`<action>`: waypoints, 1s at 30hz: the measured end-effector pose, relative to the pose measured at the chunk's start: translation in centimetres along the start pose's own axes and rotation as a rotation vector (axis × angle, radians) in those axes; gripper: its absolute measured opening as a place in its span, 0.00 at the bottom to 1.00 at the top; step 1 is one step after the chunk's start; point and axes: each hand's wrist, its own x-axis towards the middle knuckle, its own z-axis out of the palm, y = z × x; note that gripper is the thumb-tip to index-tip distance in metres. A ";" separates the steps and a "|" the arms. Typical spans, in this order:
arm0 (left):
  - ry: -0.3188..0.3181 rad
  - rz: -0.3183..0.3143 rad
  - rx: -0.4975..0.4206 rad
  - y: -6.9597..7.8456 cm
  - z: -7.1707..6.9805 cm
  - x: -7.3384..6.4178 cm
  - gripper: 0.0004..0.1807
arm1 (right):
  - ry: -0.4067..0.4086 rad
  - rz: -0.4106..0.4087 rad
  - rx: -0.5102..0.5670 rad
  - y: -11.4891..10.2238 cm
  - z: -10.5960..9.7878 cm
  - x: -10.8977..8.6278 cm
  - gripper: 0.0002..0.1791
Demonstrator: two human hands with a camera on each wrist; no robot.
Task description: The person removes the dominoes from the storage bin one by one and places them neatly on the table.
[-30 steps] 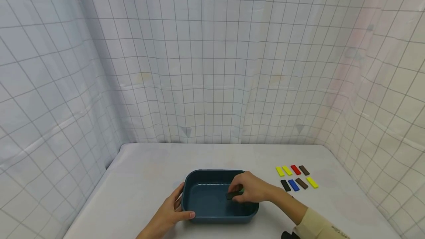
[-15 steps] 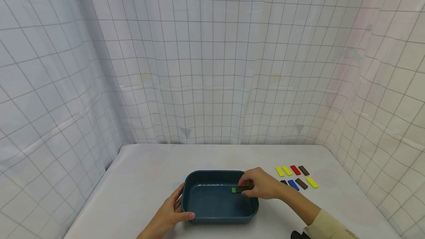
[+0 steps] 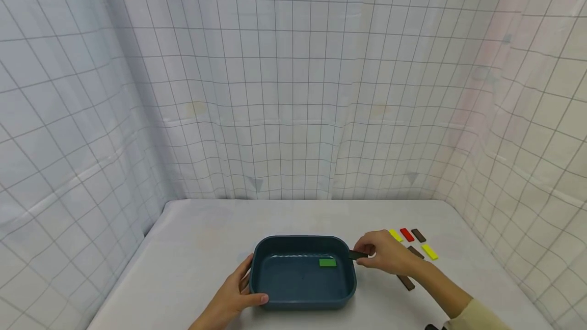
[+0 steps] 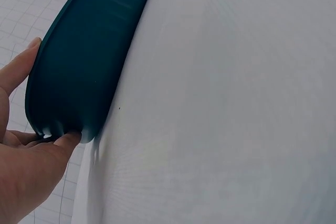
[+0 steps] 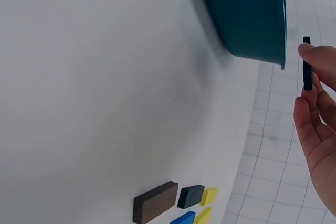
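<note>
A dark teal rectangular tub (image 3: 302, 305) stands on the white table, and a green block (image 3: 327, 263) lies flat inside it, toward the right. My left hand (image 3: 231, 292) holds the tub's left front corner, thumb on the front side and fingers along the left wall. The left wrist view also shows the left hand (image 4: 31, 166) around that corner. Just outside the tub's right rim, my right hand (image 3: 382, 252) pinches a thin black block (image 3: 357, 254). In the right wrist view the black block (image 5: 307, 66) is upright between thumb and fingers, apart from the tub.
Right of the tub lie loose blocks: a red block (image 3: 407, 235), a yellow block (image 3: 430, 251), a brown block (image 3: 405, 282) and others. My right forearm hides some; the right wrist view shows a blue block (image 5: 184, 218). Gridded white curtains (image 3: 293, 116) surround the table.
My right hand has moved right, out of the tub, carrying the black block past the rim. The green block in the tub is now uncovered. The left hand stays in place.
</note>
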 end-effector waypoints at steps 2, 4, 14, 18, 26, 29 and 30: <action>0.003 0.003 -0.002 0.0 0.0 0.0 0.59 | 0.021 0.004 -0.002 0.5 -0.3 -0.7 0.09; 0.007 0.003 -0.003 0.0 0.0 0.0 0.59 | 0.040 0.012 -0.001 0.9 -0.6 -1.3 0.09; -0.004 0.006 -0.004 -0.2 -0.1 0.1 0.59 | 0.124 0.106 0.007 2.9 -1.5 -4.4 0.10; -0.020 0.009 -0.016 -0.2 -0.2 0.2 0.59 | 0.133 0.156 -0.004 3.7 -1.7 -5.5 0.11; -0.025 0.013 -0.009 0.0 -0.2 0.1 0.59 | 0.160 0.195 0.027 5.0 -1.6 -7.0 0.11; -0.030 0.012 -0.010 -0.1 -0.2 0.2 0.59 | 0.177 0.180 0.030 5.2 -1.5 -7.4 0.11; -0.033 0.012 -0.011 -0.1 -0.2 0.2 0.59 | 0.180 0.179 0.028 5.2 -1.5 -7.5 0.11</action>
